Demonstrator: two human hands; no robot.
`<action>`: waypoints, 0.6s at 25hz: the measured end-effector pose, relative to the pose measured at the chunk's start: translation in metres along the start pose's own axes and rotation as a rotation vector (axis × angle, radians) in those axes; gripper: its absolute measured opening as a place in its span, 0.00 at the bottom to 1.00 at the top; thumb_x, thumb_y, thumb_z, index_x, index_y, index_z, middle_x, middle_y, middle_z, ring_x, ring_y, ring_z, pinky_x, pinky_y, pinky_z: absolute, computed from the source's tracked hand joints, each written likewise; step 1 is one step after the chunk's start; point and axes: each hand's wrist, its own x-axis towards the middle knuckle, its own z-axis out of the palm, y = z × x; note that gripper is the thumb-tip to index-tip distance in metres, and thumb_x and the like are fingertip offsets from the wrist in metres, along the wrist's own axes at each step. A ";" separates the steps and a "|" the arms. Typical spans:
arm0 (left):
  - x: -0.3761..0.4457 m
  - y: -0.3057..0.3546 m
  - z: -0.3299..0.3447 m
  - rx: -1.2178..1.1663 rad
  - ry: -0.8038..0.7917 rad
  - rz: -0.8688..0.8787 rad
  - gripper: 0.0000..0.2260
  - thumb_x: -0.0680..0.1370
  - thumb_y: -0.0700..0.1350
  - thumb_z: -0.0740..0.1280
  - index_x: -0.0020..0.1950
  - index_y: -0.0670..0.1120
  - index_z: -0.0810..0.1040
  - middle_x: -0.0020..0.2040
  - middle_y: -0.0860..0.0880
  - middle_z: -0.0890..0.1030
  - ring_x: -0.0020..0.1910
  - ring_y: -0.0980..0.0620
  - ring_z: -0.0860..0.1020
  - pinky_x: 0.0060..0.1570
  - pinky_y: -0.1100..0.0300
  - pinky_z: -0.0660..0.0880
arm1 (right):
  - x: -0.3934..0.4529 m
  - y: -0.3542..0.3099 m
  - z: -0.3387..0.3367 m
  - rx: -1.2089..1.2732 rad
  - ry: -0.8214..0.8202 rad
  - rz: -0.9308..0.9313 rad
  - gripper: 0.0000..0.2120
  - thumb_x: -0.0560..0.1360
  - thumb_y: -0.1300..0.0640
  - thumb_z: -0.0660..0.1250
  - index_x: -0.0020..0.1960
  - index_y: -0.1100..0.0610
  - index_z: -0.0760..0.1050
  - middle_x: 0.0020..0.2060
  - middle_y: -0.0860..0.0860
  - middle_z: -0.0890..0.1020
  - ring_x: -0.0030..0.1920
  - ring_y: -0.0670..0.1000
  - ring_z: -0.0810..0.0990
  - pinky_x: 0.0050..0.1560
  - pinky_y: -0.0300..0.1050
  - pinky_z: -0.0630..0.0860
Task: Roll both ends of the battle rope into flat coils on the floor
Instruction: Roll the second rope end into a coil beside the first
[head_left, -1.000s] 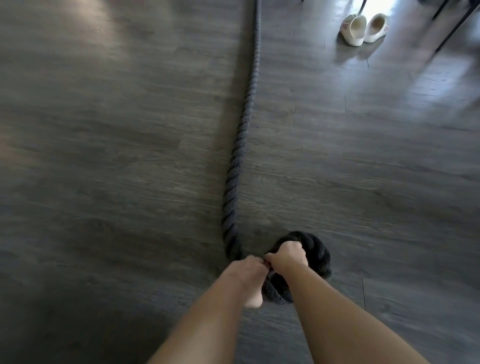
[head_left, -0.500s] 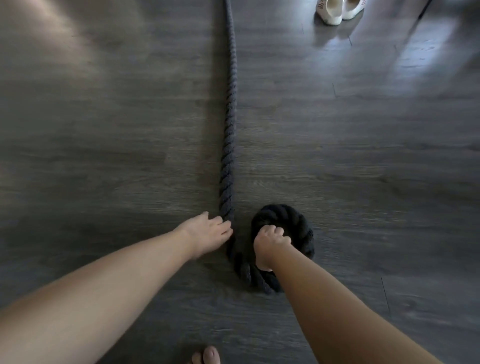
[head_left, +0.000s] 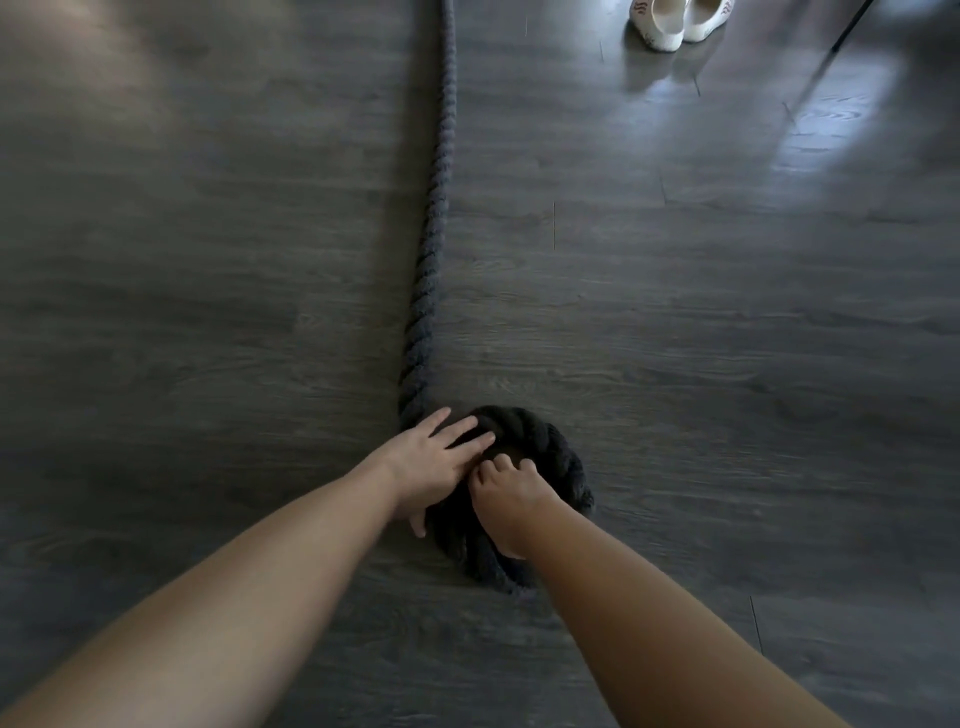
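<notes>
The battle rope (head_left: 431, 223) lies on the dark wood-grain floor (head_left: 727, 338), its free length running straight away from me, and its near end is curled into a small flat coil (head_left: 558, 457) right under my hands. My left hand (head_left: 431, 467), fingers straight and spread, presses where the straight run meets the coil's left edge, so it is the nearer one to feed more rope in. My right hand (head_left: 506, 493) curls over the coil's centre; it seems to pinch the innermost turn, though blur hides that. The rope is thick, twisted and dark. White shoes (head_left: 675, 21) sit far off.
</notes>
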 end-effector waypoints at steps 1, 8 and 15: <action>-0.003 0.000 0.002 -0.007 0.007 -0.002 0.51 0.72 0.64 0.70 0.81 0.38 0.47 0.81 0.41 0.38 0.79 0.37 0.39 0.74 0.38 0.40 | 0.000 0.001 0.001 0.022 0.022 0.005 0.30 0.79 0.56 0.63 0.76 0.63 0.58 0.70 0.59 0.66 0.67 0.59 0.65 0.61 0.55 0.67; 0.006 -0.002 0.007 -0.031 0.054 -0.115 0.41 0.82 0.63 0.55 0.79 0.31 0.50 0.77 0.27 0.43 0.75 0.24 0.48 0.74 0.34 0.46 | -0.005 0.007 0.012 0.407 0.127 0.357 0.36 0.76 0.54 0.65 0.79 0.52 0.51 0.74 0.57 0.61 0.73 0.60 0.57 0.74 0.59 0.54; 0.040 -0.014 -0.031 0.099 0.082 -0.061 0.37 0.81 0.67 0.48 0.59 0.37 0.80 0.50 0.31 0.80 0.59 0.29 0.75 0.69 0.25 0.40 | 0.026 0.034 -0.025 1.261 0.085 1.022 0.43 0.78 0.46 0.65 0.80 0.54 0.39 0.76 0.62 0.45 0.73 0.67 0.57 0.69 0.59 0.64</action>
